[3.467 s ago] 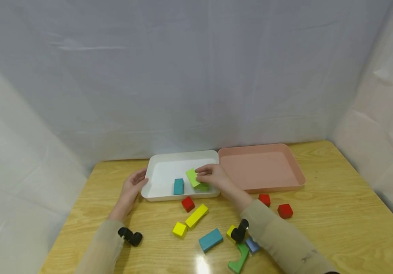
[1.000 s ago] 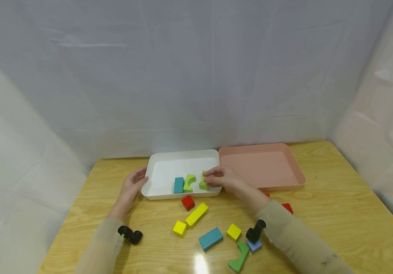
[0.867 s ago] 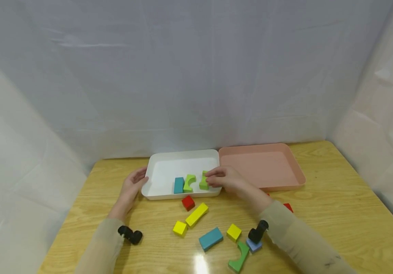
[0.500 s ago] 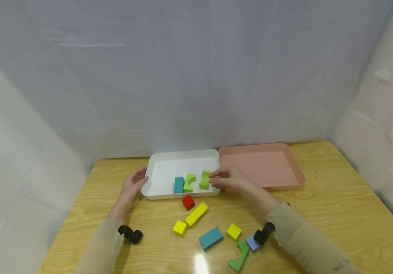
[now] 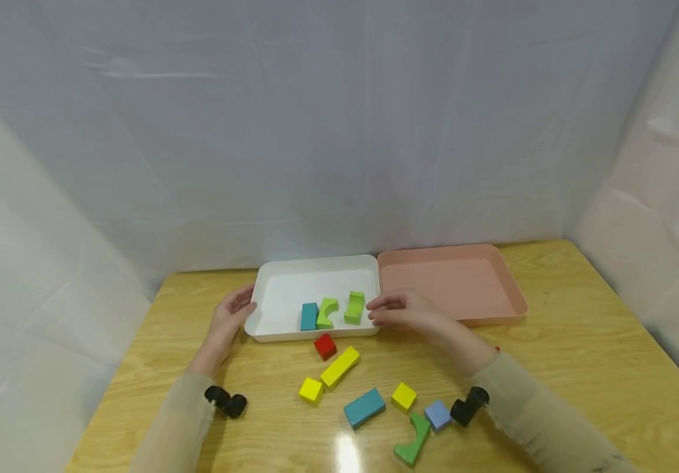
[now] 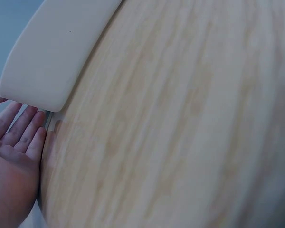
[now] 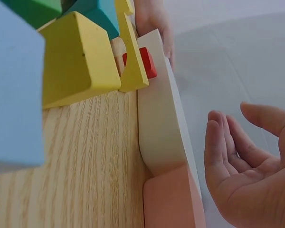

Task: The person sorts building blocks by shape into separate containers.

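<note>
A: What could go wrong, going by the head view?

B: The lime block (image 5: 353, 309) sits at the lower right of the white tray (image 5: 282, 282), just beside the right hand's (image 5: 407, 314) fingertips; a careless sweep could nudge it. A tug from the left hand (image 5: 225, 325), at the tray's left end, could shift the other lime block (image 5: 323, 314) too. Lower right, a low sleeve (image 5: 531, 404) might drag the periwinkle cube (image 5: 438, 415).

A: And the left wrist view?

B: Far left, the fingers lie nearly straight at the tray's corner, touching it, a loose grip. Thumb pressure cannot be judged.

A: The right wrist view?

B: Lower right, thumb and slightly bent fingers stand apart; that grip has hold of nothing.
</note>
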The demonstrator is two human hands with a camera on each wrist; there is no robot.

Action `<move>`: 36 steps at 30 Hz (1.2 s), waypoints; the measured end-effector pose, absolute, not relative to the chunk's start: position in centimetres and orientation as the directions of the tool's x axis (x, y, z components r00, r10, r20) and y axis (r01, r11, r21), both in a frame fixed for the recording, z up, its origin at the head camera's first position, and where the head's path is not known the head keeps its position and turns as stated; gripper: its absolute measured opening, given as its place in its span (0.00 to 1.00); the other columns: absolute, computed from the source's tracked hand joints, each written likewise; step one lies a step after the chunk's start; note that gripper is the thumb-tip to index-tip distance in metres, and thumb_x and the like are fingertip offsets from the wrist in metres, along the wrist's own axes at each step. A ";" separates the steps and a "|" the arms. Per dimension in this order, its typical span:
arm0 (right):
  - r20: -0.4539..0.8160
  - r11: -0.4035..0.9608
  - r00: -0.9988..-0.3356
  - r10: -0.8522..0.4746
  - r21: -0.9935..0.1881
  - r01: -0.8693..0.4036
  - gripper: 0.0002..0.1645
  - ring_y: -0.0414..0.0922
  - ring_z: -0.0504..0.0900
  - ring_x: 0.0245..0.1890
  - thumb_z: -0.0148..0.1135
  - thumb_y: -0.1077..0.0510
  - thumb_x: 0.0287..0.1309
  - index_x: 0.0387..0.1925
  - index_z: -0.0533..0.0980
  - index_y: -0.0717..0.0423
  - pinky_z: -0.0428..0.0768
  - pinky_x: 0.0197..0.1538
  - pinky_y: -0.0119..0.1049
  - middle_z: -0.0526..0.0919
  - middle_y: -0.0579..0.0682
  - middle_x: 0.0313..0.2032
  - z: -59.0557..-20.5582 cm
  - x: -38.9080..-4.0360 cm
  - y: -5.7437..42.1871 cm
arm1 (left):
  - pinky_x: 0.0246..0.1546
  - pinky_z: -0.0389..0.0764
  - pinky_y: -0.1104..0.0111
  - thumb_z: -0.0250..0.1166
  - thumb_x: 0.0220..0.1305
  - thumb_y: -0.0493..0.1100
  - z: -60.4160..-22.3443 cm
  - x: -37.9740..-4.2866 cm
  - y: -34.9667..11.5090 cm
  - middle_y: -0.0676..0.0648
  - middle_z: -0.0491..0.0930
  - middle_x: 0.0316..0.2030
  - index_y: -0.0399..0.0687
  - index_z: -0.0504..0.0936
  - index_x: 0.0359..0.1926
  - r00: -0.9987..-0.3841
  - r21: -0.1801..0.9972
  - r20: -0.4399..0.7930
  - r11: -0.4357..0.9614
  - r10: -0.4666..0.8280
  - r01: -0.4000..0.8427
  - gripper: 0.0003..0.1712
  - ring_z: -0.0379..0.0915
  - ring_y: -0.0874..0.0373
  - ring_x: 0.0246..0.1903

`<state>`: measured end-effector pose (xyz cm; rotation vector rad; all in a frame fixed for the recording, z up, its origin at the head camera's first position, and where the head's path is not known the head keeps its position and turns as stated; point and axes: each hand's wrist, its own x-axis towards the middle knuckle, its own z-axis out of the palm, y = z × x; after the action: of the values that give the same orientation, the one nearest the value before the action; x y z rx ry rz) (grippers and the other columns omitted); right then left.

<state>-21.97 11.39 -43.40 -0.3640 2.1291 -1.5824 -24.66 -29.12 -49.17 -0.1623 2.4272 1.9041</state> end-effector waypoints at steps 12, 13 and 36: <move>-0.145 0.328 -0.837 -0.528 -0.944 -0.044 0.22 0.50 0.89 0.50 0.66 0.57 0.73 0.61 0.81 0.68 0.86 0.59 0.37 0.91 0.59 0.52 -43.3 -21.2 12.8 | 0.53 0.68 0.90 0.58 0.81 0.39 -49.3 -24.9 -29.3 0.36 0.61 0.81 0.39 0.60 0.81 -0.991 0.966 -0.127 0.223 -0.044 -0.133 0.34 0.59 0.45 0.79; -0.139 0.326 -0.833 -0.535 -0.944 -0.052 0.22 0.49 0.89 0.50 0.66 0.57 0.73 0.61 0.80 0.68 0.86 0.59 0.37 0.90 0.60 0.53 -43.3 -21.1 12.9 | 0.53 0.68 0.90 0.58 0.81 0.39 -49.3 -24.9 -29.3 0.36 0.61 0.81 0.39 0.60 0.81 -0.991 0.965 -0.127 0.224 -0.042 -0.133 0.34 0.59 0.45 0.79; -0.145 0.257 -0.739 -0.657 -0.966 -0.039 0.21 0.49 0.89 0.52 0.67 0.62 0.71 0.59 0.79 0.72 0.86 0.56 0.28 0.87 0.67 0.55 -43.0 -17.1 15.1 | 0.54 0.69 0.89 0.58 0.81 0.39 -49.5 -24.7 -29.3 0.35 0.62 0.80 0.39 0.61 0.81 -0.993 0.967 -0.111 0.225 -0.034 -0.116 0.34 0.59 0.44 0.78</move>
<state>-17.11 15.09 -43.00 -0.6290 1.9993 -1.5127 -24.67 -29.34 -49.50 -0.1480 2.4064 1.9099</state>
